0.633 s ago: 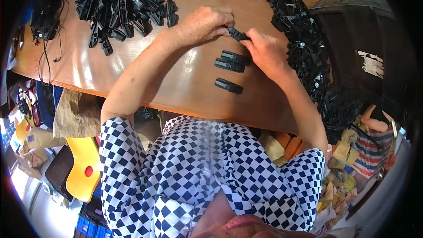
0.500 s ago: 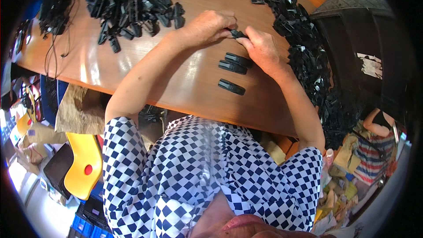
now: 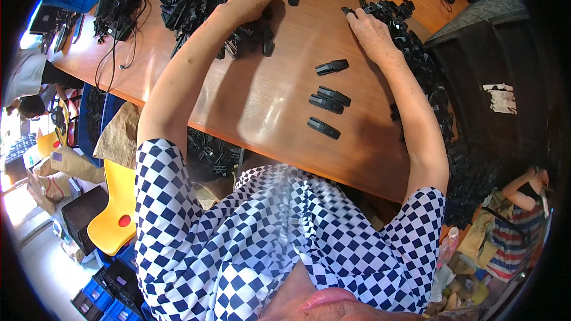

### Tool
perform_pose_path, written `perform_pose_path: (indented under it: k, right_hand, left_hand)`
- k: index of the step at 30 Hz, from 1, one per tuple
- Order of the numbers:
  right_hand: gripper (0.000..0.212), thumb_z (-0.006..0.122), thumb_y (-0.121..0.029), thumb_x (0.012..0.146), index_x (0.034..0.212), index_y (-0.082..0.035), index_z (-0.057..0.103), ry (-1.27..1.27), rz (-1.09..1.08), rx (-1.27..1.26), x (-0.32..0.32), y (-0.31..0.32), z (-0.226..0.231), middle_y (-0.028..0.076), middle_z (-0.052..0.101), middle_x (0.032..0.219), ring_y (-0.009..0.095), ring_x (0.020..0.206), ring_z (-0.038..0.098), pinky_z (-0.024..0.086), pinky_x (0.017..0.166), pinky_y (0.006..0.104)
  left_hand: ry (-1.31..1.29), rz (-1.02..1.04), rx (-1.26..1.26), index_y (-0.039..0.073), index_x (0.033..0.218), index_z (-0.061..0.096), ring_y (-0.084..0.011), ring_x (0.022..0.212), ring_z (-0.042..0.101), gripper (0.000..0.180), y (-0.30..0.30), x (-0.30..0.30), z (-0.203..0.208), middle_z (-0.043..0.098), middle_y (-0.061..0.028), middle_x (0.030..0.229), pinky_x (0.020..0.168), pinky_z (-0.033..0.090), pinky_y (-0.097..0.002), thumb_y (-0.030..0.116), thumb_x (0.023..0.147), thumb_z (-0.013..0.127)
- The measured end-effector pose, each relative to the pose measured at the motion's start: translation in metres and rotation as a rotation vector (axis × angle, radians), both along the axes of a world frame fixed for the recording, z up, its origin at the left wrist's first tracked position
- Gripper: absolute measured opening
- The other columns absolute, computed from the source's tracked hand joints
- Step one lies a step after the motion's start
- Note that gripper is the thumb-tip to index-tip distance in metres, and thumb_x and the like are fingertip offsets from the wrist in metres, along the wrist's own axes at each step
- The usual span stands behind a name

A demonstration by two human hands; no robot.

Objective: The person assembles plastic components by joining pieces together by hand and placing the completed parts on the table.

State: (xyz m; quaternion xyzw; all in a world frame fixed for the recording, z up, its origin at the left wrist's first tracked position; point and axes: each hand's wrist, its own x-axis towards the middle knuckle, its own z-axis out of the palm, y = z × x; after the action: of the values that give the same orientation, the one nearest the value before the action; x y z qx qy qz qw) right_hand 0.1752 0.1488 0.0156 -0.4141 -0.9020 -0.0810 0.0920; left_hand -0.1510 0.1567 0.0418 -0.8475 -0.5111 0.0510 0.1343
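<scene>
My left hand reaches into the big pile of long black plastic pieces at the far left of the table, its fingers curled down at the pile's right edge; what they grip is hidden. At the far right, my right hand pinches a small black plastic part at the near edge of a second heap of black parts. Between my arms lie a separate black clip-shaped piece, two similar pieces side by side, and one more black piece nearer me.
Black cables hang over the table's left edge. To the right stands a dark bin-like surface. A brown paper bag and a yellow chair are at lower left. Other people are partly visible at both sides.
My hands have parted from the black piece they held together; such a piece now lies above the others. The left hand has moved to the left pile, the right to the right heap.
</scene>
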Motion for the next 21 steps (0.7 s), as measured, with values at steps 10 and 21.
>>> perform_pose_path:
  k: [10, 21]
  right_hand:
    - [0.031, 0.068, -0.005, 0.085, 0.115, -0.006, 0.058, 0.727, -0.169, -0.491, 0.024, -0.054, -0.012, 0.015, 0.063, 0.099, 0.03, 0.089, 0.067, 0.054, 0.077, 0.0406]
    - [0.016, 0.071, -0.007, 0.083, 0.093, -0.003, 0.059, 0.287, -0.065, -0.172, 0.04, -0.072, 0.0, 0.015, 0.062, 0.093, 0.034, 0.09, 0.065, 0.055, 0.078, 0.0429]
  left_hand:
    - [-0.461, -0.14, -0.186, 0.011, 0.114, 0.061, -0.0347, 0.103, 0.065, 0.031, -0.038, 0.083, -0.015, 0.058, -0.0107, 0.113, 0.084, 0.056, -0.0442, 0.024, 0.086, 0.07]
    - [-0.565, -0.088, -0.12, 0.01, 0.117, 0.062, -0.0318, 0.108, 0.062, 0.034, -0.065, 0.086, -0.016, 0.059, -0.0102, 0.112, 0.087, 0.053, -0.0435, 0.025, 0.087, 0.071]
